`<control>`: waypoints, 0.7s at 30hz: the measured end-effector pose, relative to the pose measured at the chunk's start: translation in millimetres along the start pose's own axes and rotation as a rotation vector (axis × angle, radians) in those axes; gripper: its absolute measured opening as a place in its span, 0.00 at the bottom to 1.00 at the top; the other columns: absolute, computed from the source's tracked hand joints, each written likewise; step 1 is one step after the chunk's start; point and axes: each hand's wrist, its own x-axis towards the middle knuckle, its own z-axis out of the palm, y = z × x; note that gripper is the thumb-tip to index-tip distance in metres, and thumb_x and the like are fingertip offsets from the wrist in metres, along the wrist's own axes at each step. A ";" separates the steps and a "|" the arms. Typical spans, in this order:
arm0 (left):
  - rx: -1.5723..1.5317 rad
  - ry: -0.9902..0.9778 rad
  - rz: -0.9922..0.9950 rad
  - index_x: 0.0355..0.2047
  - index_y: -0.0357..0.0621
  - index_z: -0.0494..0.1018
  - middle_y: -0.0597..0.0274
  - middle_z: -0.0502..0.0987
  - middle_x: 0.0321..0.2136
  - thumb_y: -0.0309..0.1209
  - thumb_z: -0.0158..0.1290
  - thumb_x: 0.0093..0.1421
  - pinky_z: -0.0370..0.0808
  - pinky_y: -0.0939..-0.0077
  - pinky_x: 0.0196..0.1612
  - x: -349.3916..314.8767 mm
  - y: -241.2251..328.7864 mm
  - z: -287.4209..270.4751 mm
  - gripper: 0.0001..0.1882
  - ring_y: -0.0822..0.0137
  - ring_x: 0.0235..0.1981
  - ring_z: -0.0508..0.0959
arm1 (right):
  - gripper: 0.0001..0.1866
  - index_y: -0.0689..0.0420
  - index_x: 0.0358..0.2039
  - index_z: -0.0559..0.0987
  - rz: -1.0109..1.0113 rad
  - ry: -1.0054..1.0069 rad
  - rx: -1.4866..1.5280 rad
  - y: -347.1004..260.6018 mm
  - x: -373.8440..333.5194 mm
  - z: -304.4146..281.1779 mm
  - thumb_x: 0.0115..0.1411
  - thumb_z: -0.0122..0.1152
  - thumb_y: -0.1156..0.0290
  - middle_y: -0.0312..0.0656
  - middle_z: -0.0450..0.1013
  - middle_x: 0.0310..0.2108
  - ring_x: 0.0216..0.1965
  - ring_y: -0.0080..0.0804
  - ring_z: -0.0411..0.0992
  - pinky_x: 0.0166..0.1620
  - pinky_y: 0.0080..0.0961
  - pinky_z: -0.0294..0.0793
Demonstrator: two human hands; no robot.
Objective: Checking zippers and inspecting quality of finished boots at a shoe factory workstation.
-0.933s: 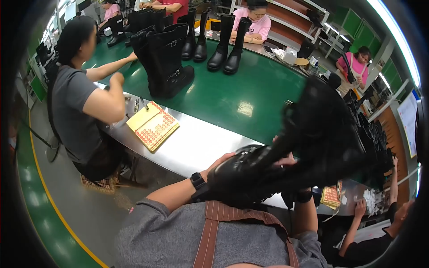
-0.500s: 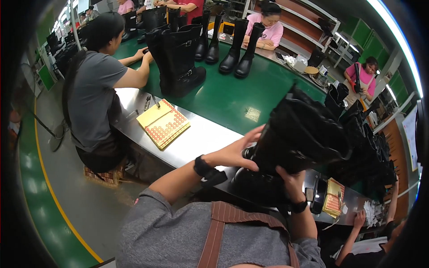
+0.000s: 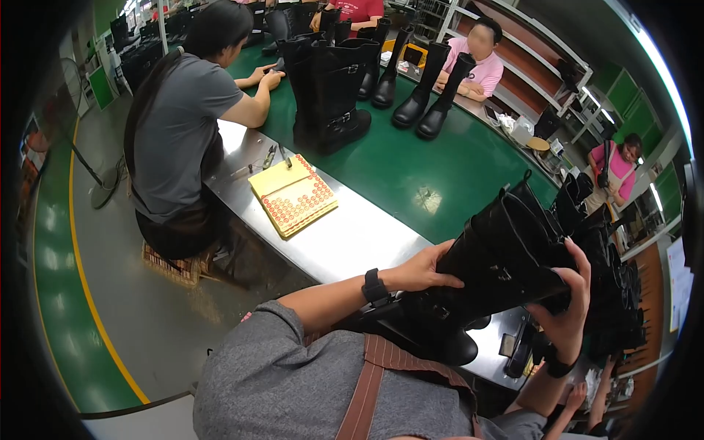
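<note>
Before me, tilted over the metal table edge, is a tall black buckled boot (image 3: 488, 268). Its toe points down toward my apron, and the tip of a second dark toe (image 3: 480, 323) shows just behind it. My left hand (image 3: 425, 270) grips the shaft from the left, thumb along the near side. On the right, my right hand (image 3: 568, 304) is wrapped round the upper shaft by its opening, fingers over the rim. The boot hides part of the left hand's fingers.
Stickered yellow cards (image 3: 293, 194) lie on the steel table edge (image 3: 359, 238), near small tools. More black boots (image 3: 330, 95) stand on the green table top (image 3: 396, 169); others crowd the right. A co-worker (image 3: 183, 117) sits at the left; another person (image 3: 473, 62) leans across the far side.
My right hand has moved from low on the boot up to its rim. The boot has turned, so its toe now shows low in front. The view has shifted.
</note>
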 end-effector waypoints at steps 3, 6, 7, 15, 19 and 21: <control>0.015 -0.029 -0.005 0.58 0.36 0.60 0.58 0.72 0.52 0.22 0.60 0.54 0.66 0.71 0.59 -3.3 1.1 -4.5 0.32 0.68 0.55 0.70 | 0.25 0.59 0.28 0.75 0.147 -0.308 -0.146 -14.1 31.6 -12.1 0.24 0.75 0.74 0.51 0.64 0.55 0.55 0.49 0.65 0.55 0.43 0.65; -0.038 -0.040 -0.032 0.57 0.35 0.62 0.58 0.73 0.51 0.21 0.60 0.54 0.67 0.71 0.58 -7.1 0.1 -6.4 0.30 0.68 0.53 0.71 | 0.24 0.58 0.28 0.79 0.033 -0.258 -0.273 -23.4 46.3 -16.3 0.23 0.76 0.74 0.48 0.67 0.49 0.47 0.46 0.69 0.46 0.37 0.71; -0.047 -0.049 -0.040 0.57 0.35 0.62 0.58 0.73 0.51 0.21 0.60 0.54 0.67 0.71 0.58 -8.0 -0.3 -6.3 0.30 0.68 0.53 0.71 | 0.24 0.58 0.28 0.79 0.040 -0.290 -0.281 -24.7 48.8 -16.9 0.23 0.76 0.74 0.48 0.67 0.49 0.47 0.46 0.69 0.46 0.37 0.71; 0.030 -0.065 -0.098 0.58 0.37 0.62 0.59 0.75 0.48 0.22 0.61 0.53 0.69 0.72 0.55 -13.4 2.6 -4.3 0.32 0.70 0.50 0.73 | 0.18 0.58 0.24 0.81 0.129 -0.912 -0.184 -11.0 76.8 -45.1 0.32 0.78 0.64 0.43 0.74 0.38 0.42 0.43 0.72 0.48 0.36 0.70; -0.053 -0.053 -0.188 0.58 0.36 0.60 0.57 0.74 0.48 0.23 0.61 0.52 0.69 0.71 0.55 -4.2 -1.2 -18.0 0.34 0.68 0.49 0.74 | 0.13 0.63 0.24 0.79 0.318 -0.825 0.270 13.9 87.5 -21.0 0.38 0.74 0.73 0.43 0.72 0.21 0.24 0.30 0.71 0.30 0.25 0.69; 0.011 -0.108 -0.204 0.60 0.36 0.58 0.56 0.71 0.52 0.22 0.60 0.52 0.65 0.69 0.59 9.8 -7.6 -43.6 0.36 0.67 0.54 0.70 | 0.10 0.64 0.24 0.80 0.411 -0.674 0.106 17.8 90.0 -5.1 0.44 0.72 0.73 0.39 0.70 0.16 0.19 0.20 0.66 0.26 0.19 0.66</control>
